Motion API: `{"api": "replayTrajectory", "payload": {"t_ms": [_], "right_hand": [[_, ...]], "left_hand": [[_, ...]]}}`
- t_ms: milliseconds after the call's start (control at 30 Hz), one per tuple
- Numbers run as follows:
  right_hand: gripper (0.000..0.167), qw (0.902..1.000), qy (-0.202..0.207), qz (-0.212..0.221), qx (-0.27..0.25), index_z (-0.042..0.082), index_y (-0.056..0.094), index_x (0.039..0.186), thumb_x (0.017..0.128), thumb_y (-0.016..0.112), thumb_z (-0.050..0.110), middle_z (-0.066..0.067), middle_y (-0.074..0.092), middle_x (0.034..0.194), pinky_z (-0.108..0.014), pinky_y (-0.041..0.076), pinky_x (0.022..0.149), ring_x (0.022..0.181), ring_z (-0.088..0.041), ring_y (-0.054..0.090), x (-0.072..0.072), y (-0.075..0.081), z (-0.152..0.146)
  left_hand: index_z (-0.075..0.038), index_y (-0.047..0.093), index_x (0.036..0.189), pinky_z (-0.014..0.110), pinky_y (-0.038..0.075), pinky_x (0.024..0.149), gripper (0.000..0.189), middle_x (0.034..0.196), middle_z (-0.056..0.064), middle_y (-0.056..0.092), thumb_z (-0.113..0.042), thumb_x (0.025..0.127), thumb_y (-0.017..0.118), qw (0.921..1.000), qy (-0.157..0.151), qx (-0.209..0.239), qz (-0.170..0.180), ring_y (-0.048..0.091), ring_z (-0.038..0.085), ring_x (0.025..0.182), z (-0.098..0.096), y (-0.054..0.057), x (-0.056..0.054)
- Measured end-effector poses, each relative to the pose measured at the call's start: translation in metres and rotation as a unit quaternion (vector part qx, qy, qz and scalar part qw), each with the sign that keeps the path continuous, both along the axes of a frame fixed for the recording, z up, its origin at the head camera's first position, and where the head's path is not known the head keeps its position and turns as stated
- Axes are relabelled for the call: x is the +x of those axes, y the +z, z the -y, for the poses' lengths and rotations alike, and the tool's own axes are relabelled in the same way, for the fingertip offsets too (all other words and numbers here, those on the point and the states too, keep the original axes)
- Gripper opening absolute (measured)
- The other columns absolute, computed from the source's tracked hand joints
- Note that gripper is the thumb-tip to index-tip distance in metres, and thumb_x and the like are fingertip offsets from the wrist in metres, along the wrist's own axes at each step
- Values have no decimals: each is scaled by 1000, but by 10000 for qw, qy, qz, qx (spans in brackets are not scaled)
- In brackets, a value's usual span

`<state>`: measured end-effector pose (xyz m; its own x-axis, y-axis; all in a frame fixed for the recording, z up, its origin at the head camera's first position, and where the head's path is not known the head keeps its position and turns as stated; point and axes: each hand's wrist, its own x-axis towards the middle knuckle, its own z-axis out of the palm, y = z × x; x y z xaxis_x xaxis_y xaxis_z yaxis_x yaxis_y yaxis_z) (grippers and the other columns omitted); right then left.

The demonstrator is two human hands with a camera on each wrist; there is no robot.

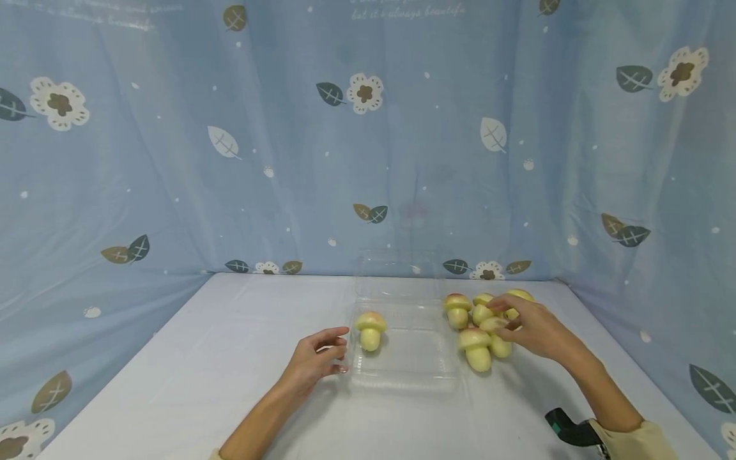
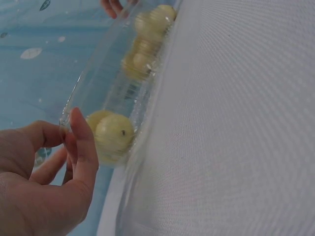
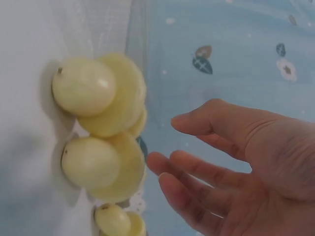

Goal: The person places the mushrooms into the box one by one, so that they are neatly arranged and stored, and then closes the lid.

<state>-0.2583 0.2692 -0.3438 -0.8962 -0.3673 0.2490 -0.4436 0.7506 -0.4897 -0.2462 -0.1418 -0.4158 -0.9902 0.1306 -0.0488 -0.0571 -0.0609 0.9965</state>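
Observation:
A clear plastic clamshell box [image 1: 404, 351] lies on the table with its lid raised at the back. In its left part stands a pale yellow mushroom-shaped piece [image 1: 370, 331] with a reddish top. At the box's left edge is my left hand [image 1: 315, 359], its fingers loosely bent and their tips at the rim. Several similar mushroom-shaped pieces [image 1: 476, 350] are grouped right of the box. My right hand [image 1: 531, 326] hovers over this group with thumb and fingers apart. In the right wrist view, a gap separates its fingertips from the nearest pieces [image 3: 88, 162], and it holds nothing.
A white cloth [image 1: 230, 358] covers the table. Behind and along both sides hangs a blue curtain [image 1: 287, 160] with leaves and flowers. A dark strap-like device [image 1: 575, 431] is at the right wrist, by a beige sleeve [image 1: 635, 442].

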Motion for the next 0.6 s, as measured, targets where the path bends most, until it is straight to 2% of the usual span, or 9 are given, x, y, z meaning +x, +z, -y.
{"api": "replayTrajectory", "payload": {"t_ms": [200,400,600], "right_hand": [[53,9989,-75,447,123,2,54,131,83,75,9,-27,57,128,-32,60,67,91,-29,70,-3,-4,-11],[65,9954,-218,832,430,4,50,138,81,79,19,-30,53,132,-37,59,67,94,-35,68,-9,-9,-20],[72,9959,61,795,430,2,46,139,79,81,19,-32,49,135,-40,59,69,96,-38,66,-14,-17,-24]], "left_hand": [[2,54,135,26,60,70,47,110,10,55,-2,90,64,10000,-6,2,17,54,15,89,0,1,1],[1,54,136,25,60,70,46,111,10,54,-3,90,64,10000,-23,-7,28,54,16,89,0,1,1],[1,54,136,26,61,71,47,112,11,54,-3,90,63,10000,-47,-62,17,54,16,90,1,0,0]]}}
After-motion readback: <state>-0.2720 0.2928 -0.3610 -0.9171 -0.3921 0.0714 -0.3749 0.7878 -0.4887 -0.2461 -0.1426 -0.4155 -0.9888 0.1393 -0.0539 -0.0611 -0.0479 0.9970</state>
